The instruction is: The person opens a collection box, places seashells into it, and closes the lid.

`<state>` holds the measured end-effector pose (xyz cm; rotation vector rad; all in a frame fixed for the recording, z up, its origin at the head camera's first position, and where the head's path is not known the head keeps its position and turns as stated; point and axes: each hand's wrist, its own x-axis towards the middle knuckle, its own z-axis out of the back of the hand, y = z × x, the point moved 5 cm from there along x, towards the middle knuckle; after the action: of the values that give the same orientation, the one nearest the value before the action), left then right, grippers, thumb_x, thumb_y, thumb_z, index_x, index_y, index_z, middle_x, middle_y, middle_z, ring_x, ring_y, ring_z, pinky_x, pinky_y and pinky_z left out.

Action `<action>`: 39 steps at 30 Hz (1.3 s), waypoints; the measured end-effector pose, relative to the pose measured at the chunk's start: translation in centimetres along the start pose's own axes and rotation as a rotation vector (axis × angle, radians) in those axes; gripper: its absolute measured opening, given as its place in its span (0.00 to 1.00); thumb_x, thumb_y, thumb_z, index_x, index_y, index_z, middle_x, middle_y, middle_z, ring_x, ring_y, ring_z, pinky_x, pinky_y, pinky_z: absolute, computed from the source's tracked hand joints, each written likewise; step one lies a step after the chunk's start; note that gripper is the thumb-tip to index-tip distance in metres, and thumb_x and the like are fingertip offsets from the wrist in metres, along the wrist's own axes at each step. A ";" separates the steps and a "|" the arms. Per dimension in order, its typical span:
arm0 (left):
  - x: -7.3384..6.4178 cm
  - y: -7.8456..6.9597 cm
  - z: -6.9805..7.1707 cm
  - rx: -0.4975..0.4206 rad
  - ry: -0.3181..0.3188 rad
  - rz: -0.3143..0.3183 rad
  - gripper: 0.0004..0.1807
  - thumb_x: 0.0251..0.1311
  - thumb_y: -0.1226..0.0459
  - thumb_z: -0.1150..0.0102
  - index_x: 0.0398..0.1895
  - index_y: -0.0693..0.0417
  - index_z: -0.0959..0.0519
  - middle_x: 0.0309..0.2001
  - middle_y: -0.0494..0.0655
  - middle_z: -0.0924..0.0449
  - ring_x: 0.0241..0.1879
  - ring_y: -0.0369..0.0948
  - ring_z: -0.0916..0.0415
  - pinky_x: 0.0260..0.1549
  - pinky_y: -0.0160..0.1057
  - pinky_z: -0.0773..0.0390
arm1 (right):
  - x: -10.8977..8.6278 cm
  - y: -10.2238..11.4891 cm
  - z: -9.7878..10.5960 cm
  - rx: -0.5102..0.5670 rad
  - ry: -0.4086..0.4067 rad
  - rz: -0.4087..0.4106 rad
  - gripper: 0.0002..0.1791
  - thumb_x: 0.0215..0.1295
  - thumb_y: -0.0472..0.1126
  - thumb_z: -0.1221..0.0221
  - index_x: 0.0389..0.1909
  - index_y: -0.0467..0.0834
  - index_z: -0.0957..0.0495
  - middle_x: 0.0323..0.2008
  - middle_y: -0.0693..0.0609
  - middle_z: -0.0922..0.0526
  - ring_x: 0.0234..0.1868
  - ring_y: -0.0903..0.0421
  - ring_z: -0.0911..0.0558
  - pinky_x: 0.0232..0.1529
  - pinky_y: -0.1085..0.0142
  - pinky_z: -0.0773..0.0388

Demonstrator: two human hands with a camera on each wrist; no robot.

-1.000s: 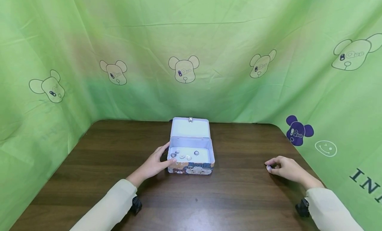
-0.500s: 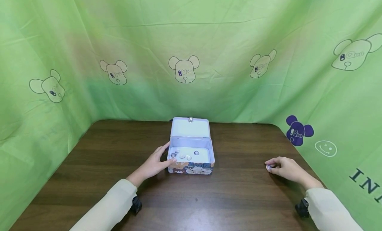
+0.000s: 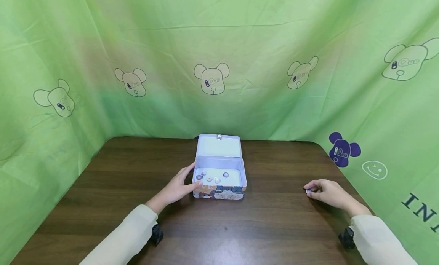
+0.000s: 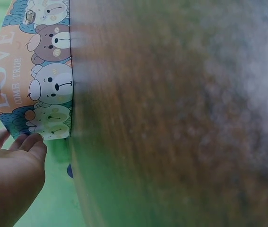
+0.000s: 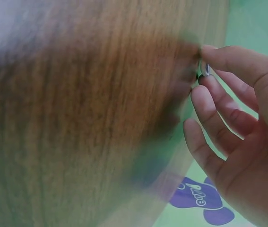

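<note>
A tin box with cartoon bears printed on its outside stands mid-table, its pale lid raised toward the back. Several small glass marbles lie on its white floor. My left hand holds the box at its left side, thumb over the front corner of the rim. In the left wrist view its fingertips touch the printed wall. Far to the right, low over the table, my right hand pinches a clear marble between thumb and fingertips; the fingers partly hide it.
The dark wooden table has rounded far corners. A green curtain with bear drawings hangs behind it and along both sides. The right hand is near the table's right edge, and each wrist wears a black camera.
</note>
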<state>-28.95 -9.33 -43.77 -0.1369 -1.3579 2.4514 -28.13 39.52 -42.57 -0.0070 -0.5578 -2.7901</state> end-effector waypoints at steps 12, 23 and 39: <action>0.2 0.3 -0.1 -0.002 0.003 0.003 0.47 0.64 0.47 0.36 0.81 0.45 0.49 0.75 0.57 0.45 0.73 0.56 0.46 0.65 0.64 0.41 | 0.4 1.7 1.0 -0.002 -0.060 0.066 0.10 0.62 0.40 0.31 0.42 0.41 0.14 0.35 0.56 0.16 0.36 0.60 0.22 0.36 0.62 0.24; 0.1 0.4 -0.1 0.008 0.003 0.009 0.47 0.64 0.46 0.36 0.81 0.43 0.49 0.75 0.56 0.45 0.73 0.56 0.46 0.64 0.65 0.41 | 1.2 5.2 1.8 0.030 -0.111 0.149 0.10 0.63 0.40 0.31 0.43 0.42 0.14 0.34 0.59 0.20 0.32 0.65 0.27 0.32 0.66 0.28; 0.1 0.3 0.0 0.008 -0.001 -0.009 0.47 0.64 0.46 0.36 0.81 0.45 0.48 0.75 0.56 0.44 0.73 0.56 0.46 0.64 0.65 0.40 | 4.6 12.0 0.7 0.147 -0.087 0.286 0.07 0.64 0.38 0.32 0.43 0.46 0.16 0.34 0.59 0.20 0.34 0.63 0.22 0.35 0.66 0.23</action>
<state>-29.11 -9.44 -44.02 -0.1270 -1.3461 2.4502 -29.13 27.90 -37.10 -0.1641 -0.7205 -2.4755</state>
